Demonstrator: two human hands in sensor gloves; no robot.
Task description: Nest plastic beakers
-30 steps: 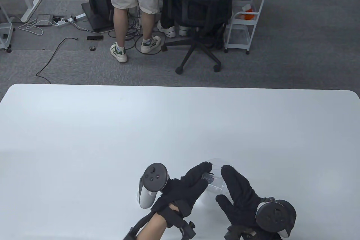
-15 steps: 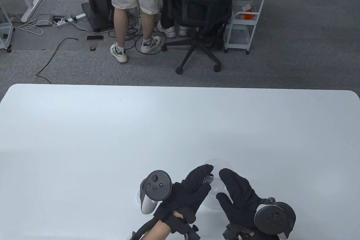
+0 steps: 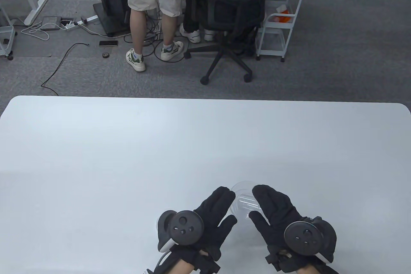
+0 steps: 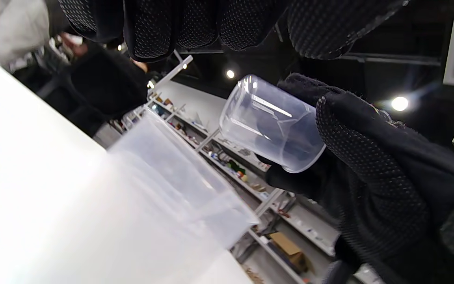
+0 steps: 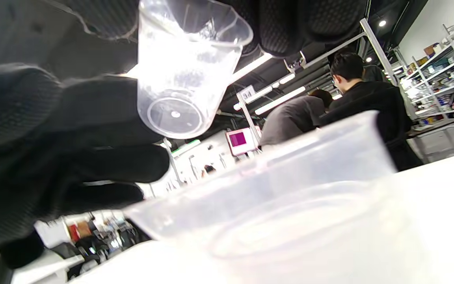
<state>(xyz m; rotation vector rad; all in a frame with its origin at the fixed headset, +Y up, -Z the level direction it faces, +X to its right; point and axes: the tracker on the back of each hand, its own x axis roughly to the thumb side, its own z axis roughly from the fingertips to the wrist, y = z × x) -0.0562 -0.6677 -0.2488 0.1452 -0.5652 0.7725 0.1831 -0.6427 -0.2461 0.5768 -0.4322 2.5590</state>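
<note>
The right hand (image 3: 282, 219) sits at the lower right of centre in the table view, fingers curled around a small clear beaker (image 4: 272, 124). In the left wrist view that small beaker lies tilted in the glove, base toward the upper left, gripped between thumb and fingers. In the right wrist view it (image 5: 183, 75) hangs at the top of the frame, base facing the camera, held off the surface.

The left hand (image 3: 212, 219) lies just left of it in the table view, fingers extended and loosely spread. It grips nothing; its fingertips (image 4: 195, 23) hang in from the top of the left wrist view, apart from the small beaker.

Between the two hands, low in the table view, stands a larger clear beaker (image 3: 242, 203) on the white worktop (image 3: 128, 158). In the right wrist view this larger beaker (image 5: 290, 189) fills the lower frame, mouth up, below the small one. Whether either hand touches it cannot be told.

A tracker (image 3: 181, 229) is strapped to the back of the left hand.
</note>
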